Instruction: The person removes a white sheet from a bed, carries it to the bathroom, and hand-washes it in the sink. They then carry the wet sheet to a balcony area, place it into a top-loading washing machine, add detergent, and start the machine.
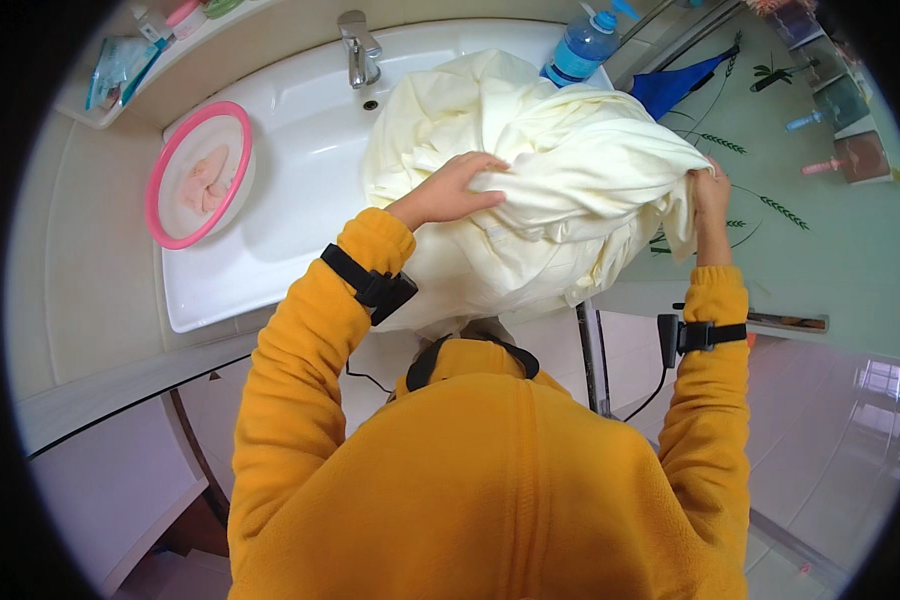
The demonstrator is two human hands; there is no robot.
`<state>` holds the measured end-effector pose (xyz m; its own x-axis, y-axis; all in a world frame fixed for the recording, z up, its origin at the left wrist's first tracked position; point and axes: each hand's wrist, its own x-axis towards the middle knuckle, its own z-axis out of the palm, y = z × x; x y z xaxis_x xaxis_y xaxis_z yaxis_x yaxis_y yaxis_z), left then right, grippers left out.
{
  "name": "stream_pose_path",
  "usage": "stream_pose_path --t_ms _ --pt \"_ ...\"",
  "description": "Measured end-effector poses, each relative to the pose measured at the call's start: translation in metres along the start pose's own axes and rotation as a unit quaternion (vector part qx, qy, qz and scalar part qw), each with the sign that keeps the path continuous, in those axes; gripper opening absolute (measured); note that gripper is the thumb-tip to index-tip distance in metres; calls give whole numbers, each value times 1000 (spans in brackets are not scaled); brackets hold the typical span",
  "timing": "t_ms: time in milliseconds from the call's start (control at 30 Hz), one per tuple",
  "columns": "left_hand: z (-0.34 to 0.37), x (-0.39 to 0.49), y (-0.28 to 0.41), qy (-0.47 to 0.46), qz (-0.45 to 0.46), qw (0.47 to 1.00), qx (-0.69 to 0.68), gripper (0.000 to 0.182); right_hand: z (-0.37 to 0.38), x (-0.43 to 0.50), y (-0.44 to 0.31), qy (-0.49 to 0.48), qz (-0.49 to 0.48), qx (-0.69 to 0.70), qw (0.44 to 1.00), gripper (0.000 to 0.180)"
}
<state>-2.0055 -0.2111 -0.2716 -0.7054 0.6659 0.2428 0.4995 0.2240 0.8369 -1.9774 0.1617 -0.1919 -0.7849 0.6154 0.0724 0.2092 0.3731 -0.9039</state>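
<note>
A large bundle of cream fabric (570,157) lies in loose folds over the right part of the white washbasin (292,135) and hangs down its front. My left hand (454,187) rests against the left side of the bundle, thumb and fingers spread apart. At the bundle's right end, my right hand (711,191) grips a gathered edge of the fabric. Some of the right fingers are hidden behind the cloth.
A pink-rimmed basin (246,150) with a pink cloth (206,180) stands at the left. Behind are a chrome faucet (360,52) and a blue pump bottle (579,49). A glass door (817,255) is at the right, a shelf (217,26) at upper left.
</note>
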Motion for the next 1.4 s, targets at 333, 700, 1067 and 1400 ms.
stream_pose_path --t_ms 333,700,1067,1400 --pt "-45 -102 -66 104 -306 947 4 37 -20 -20 32 -128 155 66 977 39" --pt "-26 -22 45 179 2 983 -41 67 61 -51 -133 -422 -37 144 895 38" --pt "-23 -103 10 370 -311 640 -598 43 120 -51 -44 -332 -347 -313 820 31" --pt "7 -161 22 184 -325 923 -91 46 136 -114 -28 -449 -427 -111 777 37"
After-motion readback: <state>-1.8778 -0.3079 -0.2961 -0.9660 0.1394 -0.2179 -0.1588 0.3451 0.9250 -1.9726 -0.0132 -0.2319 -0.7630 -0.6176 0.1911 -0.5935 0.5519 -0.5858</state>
